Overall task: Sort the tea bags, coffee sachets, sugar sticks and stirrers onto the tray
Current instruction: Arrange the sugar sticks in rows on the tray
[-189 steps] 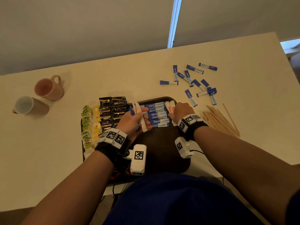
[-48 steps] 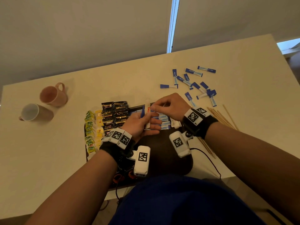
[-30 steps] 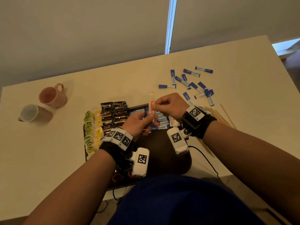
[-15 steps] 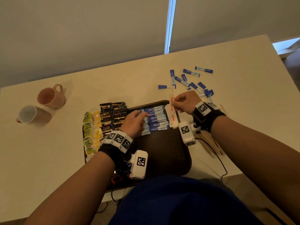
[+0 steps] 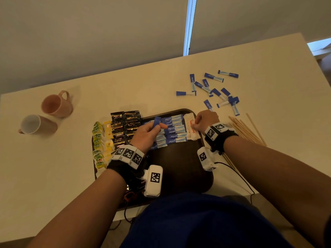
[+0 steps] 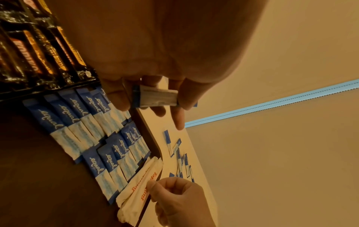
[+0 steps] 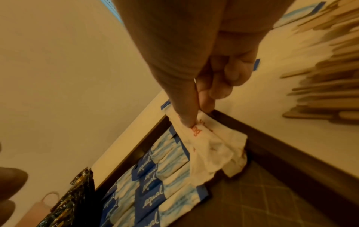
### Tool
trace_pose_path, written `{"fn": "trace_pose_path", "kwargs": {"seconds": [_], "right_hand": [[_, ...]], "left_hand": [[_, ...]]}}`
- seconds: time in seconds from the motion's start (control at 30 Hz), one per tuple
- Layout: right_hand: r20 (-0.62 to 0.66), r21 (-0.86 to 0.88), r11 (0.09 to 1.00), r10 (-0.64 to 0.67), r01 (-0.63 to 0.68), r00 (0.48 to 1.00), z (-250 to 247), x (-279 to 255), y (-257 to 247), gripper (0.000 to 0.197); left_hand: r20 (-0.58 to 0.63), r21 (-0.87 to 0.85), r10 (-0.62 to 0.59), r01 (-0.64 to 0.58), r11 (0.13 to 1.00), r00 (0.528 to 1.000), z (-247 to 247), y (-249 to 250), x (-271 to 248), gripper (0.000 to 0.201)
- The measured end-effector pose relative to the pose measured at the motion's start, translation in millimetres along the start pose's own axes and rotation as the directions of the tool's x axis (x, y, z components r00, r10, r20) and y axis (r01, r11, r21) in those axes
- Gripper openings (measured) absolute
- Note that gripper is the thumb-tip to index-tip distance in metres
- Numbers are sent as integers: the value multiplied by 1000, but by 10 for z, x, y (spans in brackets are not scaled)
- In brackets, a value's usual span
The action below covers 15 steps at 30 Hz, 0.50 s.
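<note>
Starting at the far left of the table [image 5: 53, 176], two pink mugs [image 5: 53, 104] lie well apart from the dark tray [image 5: 179, 172]. On the tray's left edge sit yellow and green tea bags [image 5: 100, 140], then two columns of black coffee sachets [image 5: 125, 126], then rows of blue-and-white sugar sticks [image 5: 174, 130] laid side by side. Above those rows the left hand [image 5: 146, 135] pinches a single blue sugar stick [image 5: 156, 122] between thumb and curled fingers, lifted off the tray; the left wrist view shows the stick [image 6: 155, 96] crosswise in the fingertips. Just right of the blue rows lie white sugar sticks with red print [image 5: 192, 128], at the tray's right edge. The right hand [image 5: 206, 120] has its fingers curled, thumb and forefinger pinching one of those white sticks against the pile. Beyond the tray's far right corner, loose blue sugar sticks [image 5: 215, 88] are scattered on the table, and wooden stirrers [image 5: 247, 129] lie in a heap beside the right wrist.
</note>
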State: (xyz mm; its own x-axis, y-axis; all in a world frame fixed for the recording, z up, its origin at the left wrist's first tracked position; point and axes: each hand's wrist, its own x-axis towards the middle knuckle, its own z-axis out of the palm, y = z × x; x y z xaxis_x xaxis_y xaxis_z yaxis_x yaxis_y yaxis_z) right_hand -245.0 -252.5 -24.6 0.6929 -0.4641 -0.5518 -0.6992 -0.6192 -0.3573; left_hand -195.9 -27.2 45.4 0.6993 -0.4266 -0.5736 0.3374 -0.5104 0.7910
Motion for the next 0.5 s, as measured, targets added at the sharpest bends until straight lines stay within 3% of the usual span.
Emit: {"fn": "trace_pose_path", "kwargs": {"seconds": [0.2, 0.37, 0.5], "right_hand": [[-49, -42, 992, -125, 123, 991, -36, -61, -53, 13], [140, -306, 912, -241, 274, 960, -33, -101, -67, 49], [172, -369, 881, -249, 297, 953, -48, -128, -71, 50]], "left_hand": [[9, -4, 5, -5, 1000, 1000, -16, 19, 2, 24], [9, -25, 22, -21, 999, 1000, -16, 7, 0, 23], [-6, 5, 28, -28, 1000, 1000, -34, -37, -10, 25]]}}
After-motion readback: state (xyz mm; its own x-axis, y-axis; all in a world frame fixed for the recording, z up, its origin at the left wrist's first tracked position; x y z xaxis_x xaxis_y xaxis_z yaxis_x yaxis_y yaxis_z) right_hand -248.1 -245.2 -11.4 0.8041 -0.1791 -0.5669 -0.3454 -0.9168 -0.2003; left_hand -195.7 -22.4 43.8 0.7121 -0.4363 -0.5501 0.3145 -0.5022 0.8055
